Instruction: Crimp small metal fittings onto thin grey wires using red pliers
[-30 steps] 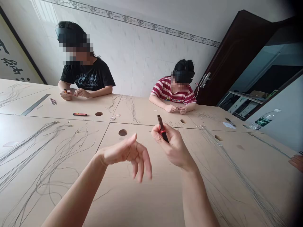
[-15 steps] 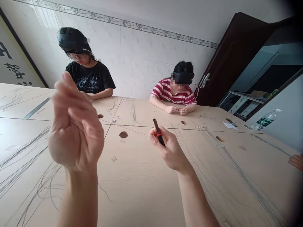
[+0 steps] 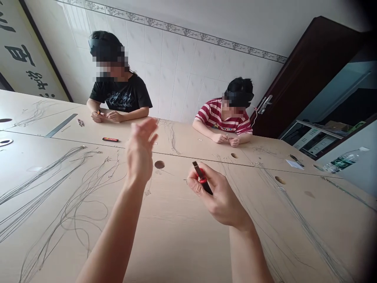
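My right hand (image 3: 215, 192) is closed around a slim black tool (image 3: 199, 169) with a red band and a flat, squared metal tip pointing up and away; its exact kind I cannot make out. A dark wire end (image 3: 185, 180) shows beside the thumb of that hand. To the left, my left hand (image 3: 141, 151) is raised above the table, fingers stretched out and slightly blurred, with nothing visible in it. Several bundles of thin grey wires (image 3: 73, 192) lie on the wooden table (image 3: 176, 243) left of my left forearm.
Two people sit across the table, one in a black shirt (image 3: 126, 98), one in a striped shirt (image 3: 219, 114). A metal ruler (image 3: 61, 125), a red-and-black object (image 3: 110, 139), a bottle (image 3: 346, 160) and more wires (image 3: 297, 212) lie about. Round holes (image 3: 159, 164) pierce the tabletop.
My left hand has moved away from the camera and to the right, nearer my right hand. My right hand still grips the tool, slightly lower in view. The view has shifted left.
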Demonstrator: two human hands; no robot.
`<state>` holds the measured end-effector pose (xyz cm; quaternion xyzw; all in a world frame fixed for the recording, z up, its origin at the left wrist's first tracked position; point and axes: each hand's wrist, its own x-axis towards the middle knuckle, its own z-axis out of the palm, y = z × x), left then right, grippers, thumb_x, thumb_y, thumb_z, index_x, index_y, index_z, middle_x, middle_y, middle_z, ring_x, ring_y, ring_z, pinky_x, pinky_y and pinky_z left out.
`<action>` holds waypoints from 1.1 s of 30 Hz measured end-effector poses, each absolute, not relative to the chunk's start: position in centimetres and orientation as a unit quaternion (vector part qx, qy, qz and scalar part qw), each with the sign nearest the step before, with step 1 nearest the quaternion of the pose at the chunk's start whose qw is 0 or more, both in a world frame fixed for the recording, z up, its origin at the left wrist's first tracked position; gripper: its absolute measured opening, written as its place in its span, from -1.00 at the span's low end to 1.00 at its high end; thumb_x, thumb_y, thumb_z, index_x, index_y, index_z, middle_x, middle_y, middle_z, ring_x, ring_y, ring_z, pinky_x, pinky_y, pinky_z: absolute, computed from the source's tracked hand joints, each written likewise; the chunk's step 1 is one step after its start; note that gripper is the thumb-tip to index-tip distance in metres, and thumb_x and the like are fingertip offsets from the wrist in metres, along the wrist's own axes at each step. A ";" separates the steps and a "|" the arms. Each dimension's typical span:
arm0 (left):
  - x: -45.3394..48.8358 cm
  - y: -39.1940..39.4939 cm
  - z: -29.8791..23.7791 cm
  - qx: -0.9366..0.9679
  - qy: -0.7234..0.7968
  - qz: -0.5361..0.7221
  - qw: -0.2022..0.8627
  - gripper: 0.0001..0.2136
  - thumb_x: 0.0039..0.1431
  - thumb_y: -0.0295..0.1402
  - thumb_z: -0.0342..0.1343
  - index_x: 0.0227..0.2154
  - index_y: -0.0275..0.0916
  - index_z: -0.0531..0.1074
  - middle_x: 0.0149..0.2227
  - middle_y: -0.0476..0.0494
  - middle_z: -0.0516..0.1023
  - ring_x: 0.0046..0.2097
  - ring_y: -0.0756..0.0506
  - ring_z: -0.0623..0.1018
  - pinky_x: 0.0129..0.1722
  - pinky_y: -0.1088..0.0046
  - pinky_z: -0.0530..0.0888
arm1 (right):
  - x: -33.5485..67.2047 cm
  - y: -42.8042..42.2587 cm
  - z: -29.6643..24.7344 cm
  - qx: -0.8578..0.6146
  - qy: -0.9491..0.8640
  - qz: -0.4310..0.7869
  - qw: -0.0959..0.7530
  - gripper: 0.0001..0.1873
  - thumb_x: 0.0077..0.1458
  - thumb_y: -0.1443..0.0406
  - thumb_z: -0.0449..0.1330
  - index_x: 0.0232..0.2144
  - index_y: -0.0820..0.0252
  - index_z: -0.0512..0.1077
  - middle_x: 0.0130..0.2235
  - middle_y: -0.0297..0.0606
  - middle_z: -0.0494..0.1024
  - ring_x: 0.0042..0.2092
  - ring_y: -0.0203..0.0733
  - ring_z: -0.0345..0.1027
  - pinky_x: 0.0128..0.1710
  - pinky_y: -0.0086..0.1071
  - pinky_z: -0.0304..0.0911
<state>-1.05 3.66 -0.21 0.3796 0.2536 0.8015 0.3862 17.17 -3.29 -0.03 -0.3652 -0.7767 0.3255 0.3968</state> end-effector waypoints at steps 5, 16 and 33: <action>1.2 2.4 -0.8 0.610 0.326 0.459 0.558 -0.55 0.33 -0.04 -0.04 -0.24 -0.33 0.58 -0.11 -0.31 0.63 0.03 -0.26 0.54 0.10 0.15 0.38 | 17.9 -3.0 -0.1 -0.349 -0.759 0.288 0.469 -0.83 0.29 0.30 0.06 -0.39 0.13 0.22 -0.41 -0.42 0.24 -0.41 -0.34 0.07 -0.40 -0.43 0.06; 1.6 0.7 -0.5 0.669 0.199 0.298 0.652 -0.48 0.43 -0.14 -0.22 -0.28 -0.33 0.61 -0.18 -0.28 0.65 -0.10 -0.16 0.60 -0.03 0.31 0.49 | 19.6 -1.5 -0.3 -0.383 -0.693 0.215 0.572 -0.79 0.29 0.26 0.07 -0.42 0.14 0.24 -0.44 -0.42 0.25 -0.44 -0.36 0.09 -0.42 -0.44 0.09; -0.3 1.4 -0.9 0.694 0.247 0.108 0.668 -0.48 0.36 -0.02 -0.12 -0.27 -0.37 0.57 -0.18 -0.39 0.66 -0.18 -0.19 0.66 -0.13 0.31 0.55 | 18.7 -0.9 -1.0 -0.378 -0.663 0.236 0.602 -0.79 0.29 0.25 0.08 -0.42 0.14 0.24 -0.45 -0.42 0.20 -0.46 -0.35 0.03 -0.46 -0.43 0.04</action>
